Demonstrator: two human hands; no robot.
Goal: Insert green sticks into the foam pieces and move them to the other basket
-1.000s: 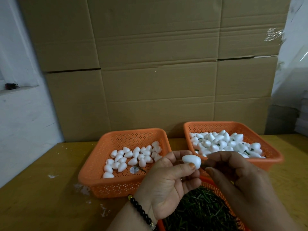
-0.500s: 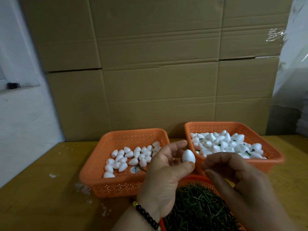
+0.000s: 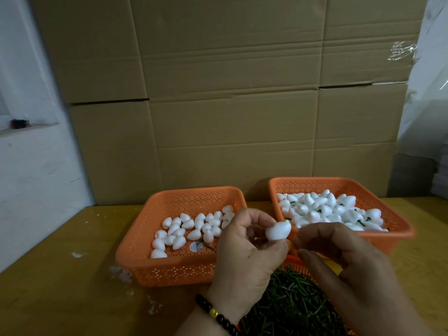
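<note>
from the head view, your left hand (image 3: 244,248) is up over the table, thumb and curled fingers pinching a white foam piece (image 3: 278,230), which sits tilted with its narrower end pointing toward your right. your right hand (image 3: 339,253) is just beside it, fingers curled in with the fingertips (image 3: 299,240) bunched close to the foam's right end; whether they pinch a stick there you cannot tell, nothing green shows between them. behind your left hand sits the left orange basket (image 3: 135,253), a loose scatter of plain foam pieces (image 3: 194,226) across its floor, plus a small round sticker (image 3: 196,246) near its front. behind your right hand, the right orange basket (image 3: 397,221) is heaped fuller, its foam pieces (image 3: 324,209) showing short green stubs poking out here and there. below both hands, at the bottom of the view, a third orange basket (image 3: 294,261) holds a dense pile of green sticks (image 3: 286,309). a dark beaded bracelet (image 3: 218,316) with one yellow bead circles your left wrist. all of it rests on a yellow wooden table (image 3: 60,287), with white crumbs by the left basket, and a wall of stacked cardboard boxes (image 3: 230,93) stands behind.
</note>
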